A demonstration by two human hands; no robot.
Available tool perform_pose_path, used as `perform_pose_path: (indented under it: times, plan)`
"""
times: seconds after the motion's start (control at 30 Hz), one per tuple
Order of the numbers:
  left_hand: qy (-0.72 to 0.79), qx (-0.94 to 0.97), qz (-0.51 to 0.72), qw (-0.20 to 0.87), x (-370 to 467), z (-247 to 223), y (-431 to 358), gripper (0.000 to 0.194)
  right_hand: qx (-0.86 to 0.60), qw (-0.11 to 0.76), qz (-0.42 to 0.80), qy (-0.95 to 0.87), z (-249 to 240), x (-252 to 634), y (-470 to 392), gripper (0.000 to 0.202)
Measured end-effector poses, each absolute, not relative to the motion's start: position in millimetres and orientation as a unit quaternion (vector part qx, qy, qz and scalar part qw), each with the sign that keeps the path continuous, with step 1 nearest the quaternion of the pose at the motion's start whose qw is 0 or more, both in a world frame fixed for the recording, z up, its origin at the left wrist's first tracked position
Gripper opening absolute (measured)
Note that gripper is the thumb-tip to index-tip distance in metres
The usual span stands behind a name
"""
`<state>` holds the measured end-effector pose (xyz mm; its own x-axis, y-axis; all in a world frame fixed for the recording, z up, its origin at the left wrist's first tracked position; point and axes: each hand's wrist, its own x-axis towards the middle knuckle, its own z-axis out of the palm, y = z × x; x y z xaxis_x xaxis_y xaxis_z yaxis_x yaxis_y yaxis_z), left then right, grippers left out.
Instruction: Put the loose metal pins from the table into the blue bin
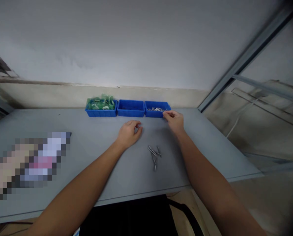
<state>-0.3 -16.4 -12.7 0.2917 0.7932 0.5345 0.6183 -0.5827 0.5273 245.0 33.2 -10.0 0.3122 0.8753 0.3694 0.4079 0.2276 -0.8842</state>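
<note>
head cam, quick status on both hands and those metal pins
Right hand at front edge of right blue bin, fingers pinched there. Left hand curled on table. Loose metal pins lie between the forearms, nothing across them.

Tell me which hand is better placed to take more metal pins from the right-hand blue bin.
Right. The right hand has its fingers at that bin's front edge; the left hand rests on the table, farther away.

right hand [174, 120] at right blue bin [158, 113] rim; left hand [128, 133] resting on table [92, 154]; metal pins [154, 154] between.
</note>
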Motion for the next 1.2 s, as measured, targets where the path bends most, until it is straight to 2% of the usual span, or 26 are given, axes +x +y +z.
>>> perform_pose_path:
  times: [0.13, 0.23, 0.57, 0.8, 0.97, 1.07, 1.2]
  plan:
    - [0.443, 0.806, 0.376, 0.112, 1, -13, -16, 0.013, -0.635, 0.592, 0.104, -0.486, -24, 273, 52, 0.035]
    - [0.445, 0.809, 0.366, 0.114, 1, -12, -17, 0.013, -0.641, 0.593, 0.085, -0.479, -32, 281, 60, 0.038]
    - [0.453, 0.817, 0.336, 0.122, 0, -10, -18, 0.014, -0.638, 0.578, 0.1, -0.499, -34, 278, 62, 0.036]
    - [0.403, 0.853, 0.299, 0.141, -1, -10, -19, 0.014, -0.627, 0.529, 0.194, -0.538, -25, 271, 53, 0.037]
    - [0.334, 0.882, 0.288, 0.164, -1, -8, -21, 0.015, -0.61, 0.514, 0.197, -0.571, -17, 260, 42, 0.034]
    - [0.279, 0.902, 0.269, 0.193, -1, -6, -24, 0.015, -0.565, 0.47, 0.206, -0.646, -7, 248, 29, 0.024]
    - [0.238, 0.922, 0.223, 0.21, 0, -3, -28, 0.015, -0.505, 0.343, 0.262, -0.748, 5, 232, 11, 0.018]
